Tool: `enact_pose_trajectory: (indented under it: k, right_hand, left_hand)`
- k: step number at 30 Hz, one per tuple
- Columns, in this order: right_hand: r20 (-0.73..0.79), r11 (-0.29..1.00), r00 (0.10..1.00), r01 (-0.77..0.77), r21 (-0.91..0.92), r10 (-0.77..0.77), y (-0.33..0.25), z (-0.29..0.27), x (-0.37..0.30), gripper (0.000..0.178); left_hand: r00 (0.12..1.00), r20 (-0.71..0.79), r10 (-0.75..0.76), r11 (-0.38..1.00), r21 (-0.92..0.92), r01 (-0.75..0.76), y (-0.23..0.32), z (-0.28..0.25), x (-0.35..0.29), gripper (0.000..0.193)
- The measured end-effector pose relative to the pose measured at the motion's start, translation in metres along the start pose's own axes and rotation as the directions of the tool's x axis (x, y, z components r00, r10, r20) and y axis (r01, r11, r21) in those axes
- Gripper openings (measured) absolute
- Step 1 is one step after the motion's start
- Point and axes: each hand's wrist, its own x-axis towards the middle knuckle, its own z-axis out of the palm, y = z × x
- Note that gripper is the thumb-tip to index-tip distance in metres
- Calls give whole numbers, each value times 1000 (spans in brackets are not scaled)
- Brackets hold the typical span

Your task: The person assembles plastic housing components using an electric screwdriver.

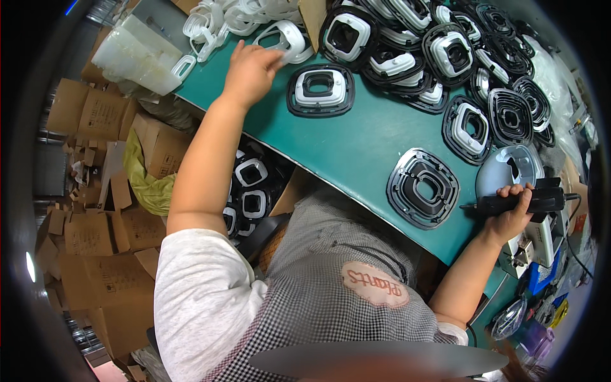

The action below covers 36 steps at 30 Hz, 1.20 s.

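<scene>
1. Left hand [254,69] at curved white plastic ring [294,42], far side of green bench [375,137]; can't tell if pinched. Best lifted by rim.
2. Right hand [511,221] wraps black corded driver [493,204]; keep clear of rounded black plastic frame [409,191].

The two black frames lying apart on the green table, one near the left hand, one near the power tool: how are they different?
The left frame carries a white ring; the right frame shows none. The right frame lies closer to the near edge of the table than the left frame. Both are rounded squares with a central opening.
</scene>
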Motion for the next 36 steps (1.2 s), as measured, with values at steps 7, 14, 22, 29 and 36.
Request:
enact_pose_trajectory:
  k: [7,14,22,29,36]
  right_hand:
    - [3,999,1000,-8,41,8,1,-8,1,23]
    - [-8,998,1000,19,61,-19,3,1,2,26]
    - [-17,998,999,30,54,-30,-3,8,0,23]
    - [-14,998,999,36,52,-36,-2,7,0,24]
    - [-4,998,999,46,47,-46,-3,7,1,24]
  left_hand:
    - [824,-132,552,832,13,-555,122,-35,-36,19]
    - [706,-36,707,670,-285,-685,183,-32,-51,11]
    - [750,194,633,654,-651,-384,231,-36,-43,15]
    - [746,199,636,634,-686,-358,263,-4,-45,16]
    - [730,276,626,595,-774,-218,261,15,-37,44]
